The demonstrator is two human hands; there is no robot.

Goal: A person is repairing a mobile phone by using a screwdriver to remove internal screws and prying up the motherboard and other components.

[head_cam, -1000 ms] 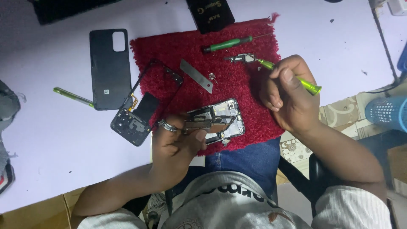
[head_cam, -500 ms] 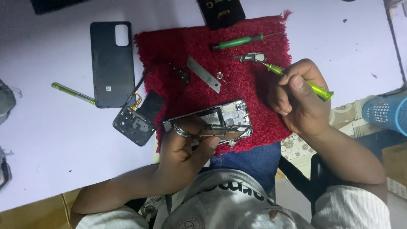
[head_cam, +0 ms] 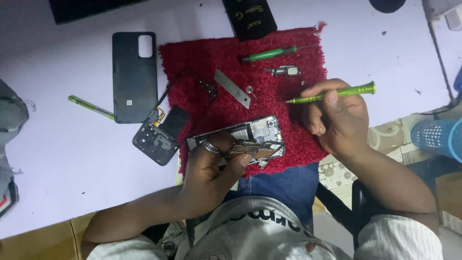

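Observation:
An opened phone body [head_cam: 257, 132] lies on a red fuzzy mat [head_cam: 226, 62] at the table's near edge. My left hand [head_cam: 214, 166], a ring on one finger, grips the phone from below with thumb and fingers on its frame. My right hand [head_cam: 339, 120] holds a green screwdriver [head_cam: 337, 94] nearly level, its tip pointing left above the mat, apart from the phone. A second green screwdriver [head_cam: 269, 54], a small dark part [head_cam: 284, 71], a grey metal strip [head_cam: 231, 87] and a tiny spring [head_cam: 250, 90] rest on the mat.
A black phone back cover [head_cam: 134, 77] lies left of the mat, with a dark inner frame piece [head_cam: 161, 132] beside it and a thin green tool [head_cam: 91, 107] further left. A black box [head_cam: 250, 19] sits at the mat's far edge. A blue perforated container [head_cam: 440, 137] stands right, below table level.
My right hand has lifted the screwdriver away from the small dark part and turned it nearly level. My left hand keeps its grip on the phone, which sits slightly lower in view.

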